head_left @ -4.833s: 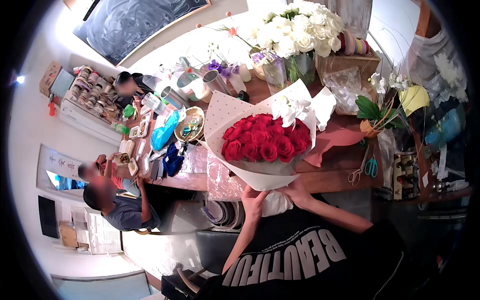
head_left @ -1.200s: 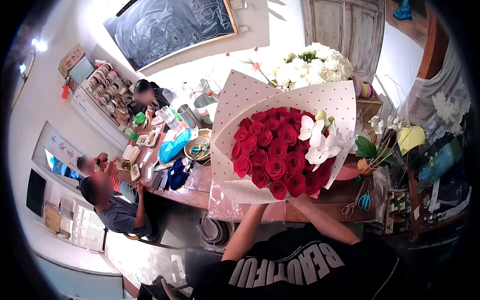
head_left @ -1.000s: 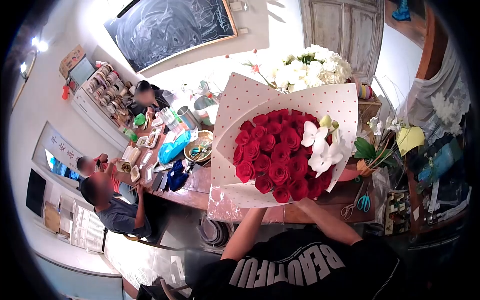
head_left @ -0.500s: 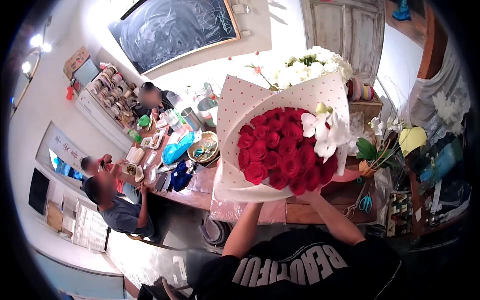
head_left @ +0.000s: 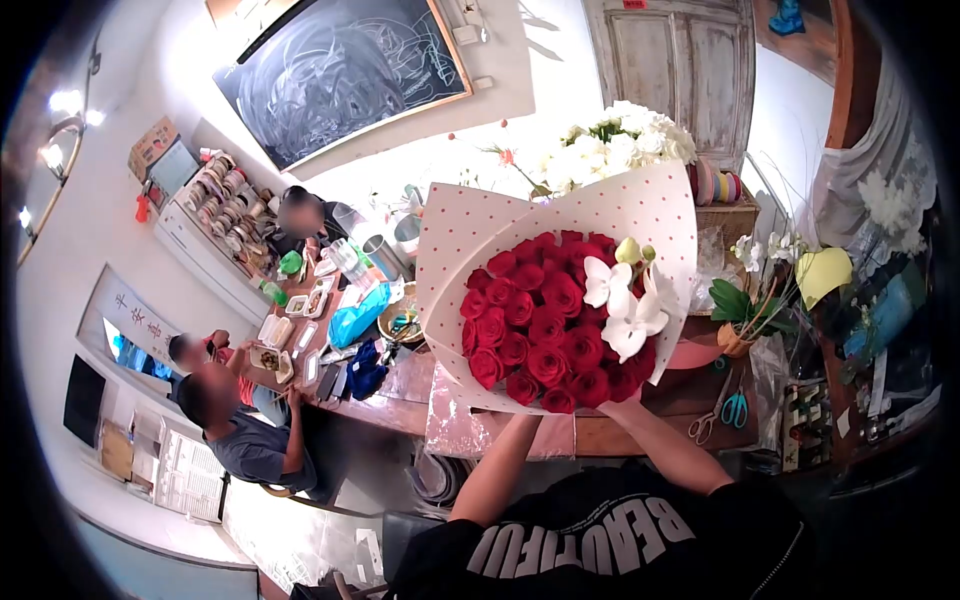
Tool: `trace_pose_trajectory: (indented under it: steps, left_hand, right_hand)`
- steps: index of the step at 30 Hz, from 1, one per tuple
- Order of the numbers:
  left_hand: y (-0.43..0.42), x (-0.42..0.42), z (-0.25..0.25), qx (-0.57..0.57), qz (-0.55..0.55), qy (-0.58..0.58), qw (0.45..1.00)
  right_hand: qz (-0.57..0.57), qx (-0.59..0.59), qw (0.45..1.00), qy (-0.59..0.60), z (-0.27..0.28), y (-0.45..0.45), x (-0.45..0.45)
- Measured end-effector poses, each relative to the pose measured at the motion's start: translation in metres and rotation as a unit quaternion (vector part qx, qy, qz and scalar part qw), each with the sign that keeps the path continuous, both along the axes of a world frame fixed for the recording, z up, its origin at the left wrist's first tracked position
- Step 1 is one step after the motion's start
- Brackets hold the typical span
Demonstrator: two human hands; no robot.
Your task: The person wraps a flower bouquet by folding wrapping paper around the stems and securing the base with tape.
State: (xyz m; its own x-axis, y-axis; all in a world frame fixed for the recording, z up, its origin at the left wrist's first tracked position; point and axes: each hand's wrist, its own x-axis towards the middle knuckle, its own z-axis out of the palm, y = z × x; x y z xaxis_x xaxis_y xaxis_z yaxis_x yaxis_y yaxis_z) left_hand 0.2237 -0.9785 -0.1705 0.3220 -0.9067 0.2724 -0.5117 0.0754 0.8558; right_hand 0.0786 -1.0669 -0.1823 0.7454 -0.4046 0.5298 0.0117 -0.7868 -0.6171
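The largest thing is the wooden table [head_left: 672, 395], which stretches behind and below the bouquet [head_left: 550, 300]; I take this bouquet as the centre of my clock. Between ten and eleven o'clock, a blackboard [head_left: 340, 85] hangs on the wall, covered with smeared chalk. The bouquet itself is held up above the front edge of the table, its open top turned to the camera. Its wrapping paper [head_left: 470, 240], pale with small red dots, stands wide around the red roses [head_left: 510, 320]. At one o'clock, behind the paper, is a big bunch of white flowers [head_left: 630, 145]. At three o'clock there is an orchid plant [head_left: 738, 300] with green leaves, and at nine o'clock a blue plastic bag [head_left: 358, 315].

The right hand [head_left: 622, 408] goes under the lower rim at five o'clock, supporting the bouquet (how tightly its fingers are closed, I cannot tell). The left forearm [head_left: 497, 470] rises near seven o'clock; its left hand is hidden beneath the paper. White orchid blooms [head_left: 630, 305] sit at the roses' three o'clock. Smallest, turquoise-handled scissors [head_left: 734, 410] lie at four o'clock.
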Motion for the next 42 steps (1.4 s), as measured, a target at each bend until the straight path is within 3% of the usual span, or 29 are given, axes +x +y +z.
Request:
trace_pose_trajectory:
  steps: [8, 9, 11, 12, 13, 14, 16, 17, 19, 22, 25, 29, 31, 32, 34, 37, 42]
  left_hand:
    - [-0.004, 0.0, -0.008, -0.024, 0.042, -0.017, 0.999]
    - [-0.004, 0.0, -0.009, -0.03, 0.055, -0.022, 0.998]
    - [-0.005, 0.001, -0.004, -0.057, 0.096, -0.042, 0.993]
    - [-0.008, 0.0, 0.013, -0.076, 0.138, -0.05, 0.986]
    - [-0.017, 0.009, 0.011, -0.16, 0.156, -0.108, 0.969]
    - [-0.014, 0.016, 0.006, -0.071, 0.178, -0.201, 0.961]
    - [-0.013, 0.006, 0.025, -0.045, 0.176, -0.077, 0.98]
    - [-0.013, 0.006, 0.02, -0.042, 0.174, -0.077, 0.981]
    - [-0.016, 0.01, 0.012, -0.07, 0.14, 0.118, 0.981]
    - [-0.014, 0.008, 0.014, -0.099, 0.138, 0.175, 0.97]
    - [-0.004, -0.004, 0.047, -0.08, 0.159, 0.215, 0.96]
    - [-0.002, -0.004, 0.059, -0.07, 0.145, 0.269, 0.949]
    - [-0.001, -0.003, 0.061, -0.052, 0.11, 0.394, 0.911]
    - [-0.001, -0.003, 0.063, -0.052, 0.11, 0.392, 0.912]
    - [0.001, -0.004, 0.068, -0.072, 0.116, 0.4, 0.906]
    - [0.003, 0.002, 0.061, -0.058, 0.117, 0.379, 0.916]
    - [0.001, 0.007, 0.058, -0.044, 0.138, 0.348, 0.926]
  right_hand:
    - [0.109, 0.153, 0.982, -0.031, 0.001, -0.015, 0.017]
    - [0.12, 0.229, 0.966, 0.029, 0.029, -0.019, 0.015]
    - [0.133, 0.355, 0.925, 0.011, 0.078, -0.011, 0.0]
    - [0.046, 0.229, 0.97, -0.075, 0.058, -0.015, 0.005]
    - [0.045, 0.258, 0.959, -0.108, 0.069, -0.01, 0.001]
    - [0.043, 0.289, 0.946, -0.139, 0.078, -0.002, -0.001]
    - [0.059, 0.332, 0.927, -0.165, 0.068, -0.002, 0.014]
    - [0.078, 0.377, 0.903, -0.192, 0.061, -0.003, 0.018]
    - [0.098, 0.406, 0.886, -0.202, 0.061, -0.008, 0.022]
    - [0.119, 0.42, 0.875, -0.211, 0.068, -0.012, 0.022]
    - [0.191, 0.521, 0.815, -0.163, 0.076, -0.02, 0.016]
    - [0.226, 0.485, 0.833, -0.145, 0.116, -0.027, 0.011]
    - [0.258, 0.517, 0.787, -0.214, 0.131, -0.024, 0.013]
    - [0.259, 0.517, 0.787, -0.215, 0.132, -0.028, 0.013]
    - [0.294, 0.441, 0.848, -0.007, 0.133, -0.037, 0.011]
    - [0.29, 0.481, 0.822, 0.092, 0.137, -0.039, 0.017]
    - [0.353, 0.539, 0.765, -0.007, 0.1, -0.042, 0.032]
